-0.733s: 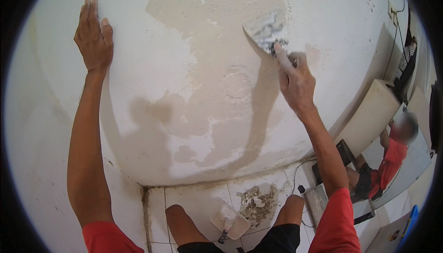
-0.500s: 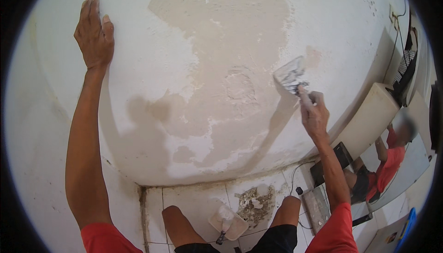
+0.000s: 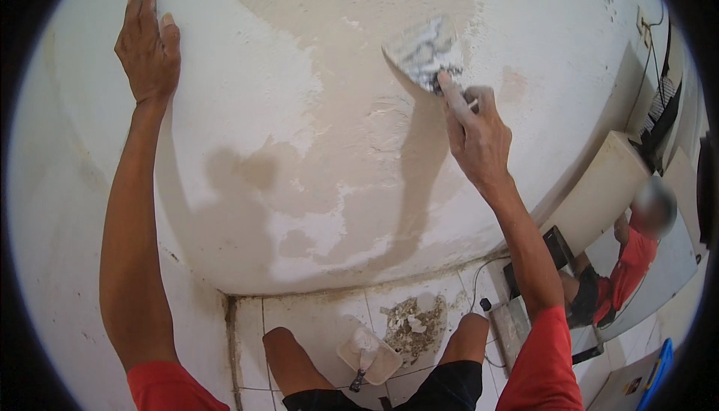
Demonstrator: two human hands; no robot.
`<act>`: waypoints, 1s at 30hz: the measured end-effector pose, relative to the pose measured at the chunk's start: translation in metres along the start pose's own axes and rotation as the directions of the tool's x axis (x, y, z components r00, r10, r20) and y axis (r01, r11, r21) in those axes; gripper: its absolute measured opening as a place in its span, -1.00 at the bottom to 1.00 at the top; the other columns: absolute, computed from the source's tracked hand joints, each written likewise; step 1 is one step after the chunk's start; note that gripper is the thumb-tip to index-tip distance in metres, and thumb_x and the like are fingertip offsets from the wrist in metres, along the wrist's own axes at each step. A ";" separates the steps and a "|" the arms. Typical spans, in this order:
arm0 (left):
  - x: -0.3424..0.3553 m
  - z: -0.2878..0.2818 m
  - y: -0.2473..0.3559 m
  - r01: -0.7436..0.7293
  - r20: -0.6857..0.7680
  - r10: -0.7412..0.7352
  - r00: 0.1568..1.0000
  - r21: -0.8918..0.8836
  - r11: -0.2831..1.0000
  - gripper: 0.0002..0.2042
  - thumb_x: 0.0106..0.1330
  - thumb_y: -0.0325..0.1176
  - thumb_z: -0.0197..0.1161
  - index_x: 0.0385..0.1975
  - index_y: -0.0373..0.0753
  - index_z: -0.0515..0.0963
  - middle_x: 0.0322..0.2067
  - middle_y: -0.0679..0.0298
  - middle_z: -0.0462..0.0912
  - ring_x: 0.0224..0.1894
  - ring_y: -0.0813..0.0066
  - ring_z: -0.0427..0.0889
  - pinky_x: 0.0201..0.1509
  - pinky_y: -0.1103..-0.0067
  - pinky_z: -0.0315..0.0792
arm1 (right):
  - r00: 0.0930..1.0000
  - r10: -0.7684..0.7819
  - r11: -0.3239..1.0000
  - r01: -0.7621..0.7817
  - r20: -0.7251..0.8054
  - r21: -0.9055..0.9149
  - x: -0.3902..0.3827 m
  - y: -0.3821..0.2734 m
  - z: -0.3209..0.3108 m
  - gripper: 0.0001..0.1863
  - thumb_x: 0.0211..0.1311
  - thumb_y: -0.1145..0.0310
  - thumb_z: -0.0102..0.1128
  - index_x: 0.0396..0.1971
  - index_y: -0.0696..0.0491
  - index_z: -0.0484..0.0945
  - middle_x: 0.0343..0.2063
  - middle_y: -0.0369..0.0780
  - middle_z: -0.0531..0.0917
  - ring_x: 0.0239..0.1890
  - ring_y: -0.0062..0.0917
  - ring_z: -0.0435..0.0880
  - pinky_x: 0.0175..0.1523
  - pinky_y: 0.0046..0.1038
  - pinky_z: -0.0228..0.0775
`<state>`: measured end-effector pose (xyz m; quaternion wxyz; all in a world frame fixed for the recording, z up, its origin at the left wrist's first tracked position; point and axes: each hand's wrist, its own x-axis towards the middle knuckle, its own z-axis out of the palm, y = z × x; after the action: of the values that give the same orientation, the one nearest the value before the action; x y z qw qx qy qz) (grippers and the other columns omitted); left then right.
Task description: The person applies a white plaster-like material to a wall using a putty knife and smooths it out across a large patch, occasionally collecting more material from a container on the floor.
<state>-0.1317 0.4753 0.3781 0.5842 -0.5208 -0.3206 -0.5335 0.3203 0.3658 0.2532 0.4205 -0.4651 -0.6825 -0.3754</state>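
Note:
My left hand [image 3: 147, 47] lies flat on the white wall [image 3: 247, 89], its fingers stretched upward. My right hand [image 3: 479, 130] is closed round the handle of a putty knife [image 3: 423, 51]. The wide blade, smeared with white filler, slants up and to the left over the beige patch [image 3: 352, 59] of the wall. Whether the blade's edge touches the surface I cannot tell. Below it, a rough filled spot [image 3: 388, 128] shows in the patch, partly beside my arm's shadow.
Between my knees stands a small pale tray [image 3: 386, 366] holding white filler and a second putty knife [image 3: 362, 370]. Plaster rubble [image 3: 412, 328] lies on the tiled floor behind it. At right are a toppled-looking white appliance [image 3: 610, 190], cables and a glossy panel [image 3: 636, 283] reflecting me.
My right hand has moved up and to the left with the putty knife, from the patch's right edge onto the patch. My left hand stays on the wall.

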 end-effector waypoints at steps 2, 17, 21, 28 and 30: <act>-0.001 0.001 0.001 0.005 -0.008 -0.005 1.000 -0.008 1.000 -0.48 0.50 -0.16 -0.16 0.46 -0.01 0.20 0.46 0.29 0.23 0.51 0.36 0.14 0.49 0.28 0.00 | 0.999 -0.012 1.000 0.012 0.039 -0.005 -0.021 0.014 -0.003 -0.25 0.02 0.58 0.30 0.28 -0.27 0.51 -0.25 -0.26 0.47 -0.36 -0.43 0.58 -0.44 -0.40 0.46; 0.000 -0.001 0.001 0.030 0.016 -0.031 0.999 0.021 0.999 -0.49 0.51 -0.18 -0.15 0.45 -0.05 0.21 0.44 0.27 0.25 0.50 0.33 0.17 0.51 0.28 0.02 | 0.952 -0.280 0.959 0.270 -0.125 -0.088 0.033 0.079 -0.031 -0.34 0.13 0.64 0.26 0.21 -0.32 0.59 -0.24 -0.27 0.45 -0.27 -0.42 0.52 -0.27 -0.39 0.52; -0.002 0.000 -0.002 0.002 -0.005 -0.002 1.000 0.009 1.000 -0.48 0.51 -0.17 -0.11 0.47 0.08 0.15 0.45 0.39 0.22 0.49 0.44 0.16 0.51 0.33 -0.02 | 0.961 -0.248 0.968 0.242 -0.119 -0.058 0.040 0.075 -0.026 -0.33 0.13 0.63 0.27 0.21 -0.34 0.58 -0.23 -0.29 0.45 -0.27 -0.45 0.52 -0.29 -0.43 0.53; -0.004 0.003 -0.002 0.011 0.010 -0.011 1.000 0.021 1.000 -0.48 0.50 -0.17 -0.10 0.47 0.05 0.15 0.46 0.37 0.21 0.50 0.40 0.15 0.51 0.31 -0.02 | 0.986 -0.093 0.991 0.079 -0.136 -0.107 0.028 0.063 -0.028 -0.27 0.08 0.64 0.25 0.26 -0.32 0.53 -0.23 -0.27 0.45 -0.26 -0.44 0.54 -0.35 -0.39 0.52; -0.003 0.001 -0.002 0.003 0.009 -0.003 1.000 0.027 1.000 -0.48 0.50 -0.17 -0.10 0.47 0.05 0.15 0.46 0.36 0.21 0.50 0.40 0.15 0.51 0.30 -0.01 | 0.988 -0.104 0.989 0.090 -0.114 -0.120 0.018 0.060 -0.030 -0.27 0.08 0.64 0.25 0.27 -0.31 0.52 -0.23 -0.25 0.44 -0.25 -0.42 0.54 -0.35 -0.38 0.52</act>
<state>-0.1345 0.4769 0.3765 0.5891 -0.5148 -0.3311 -0.5276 0.3805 0.3619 0.2885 0.4145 -0.4314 -0.6554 -0.4611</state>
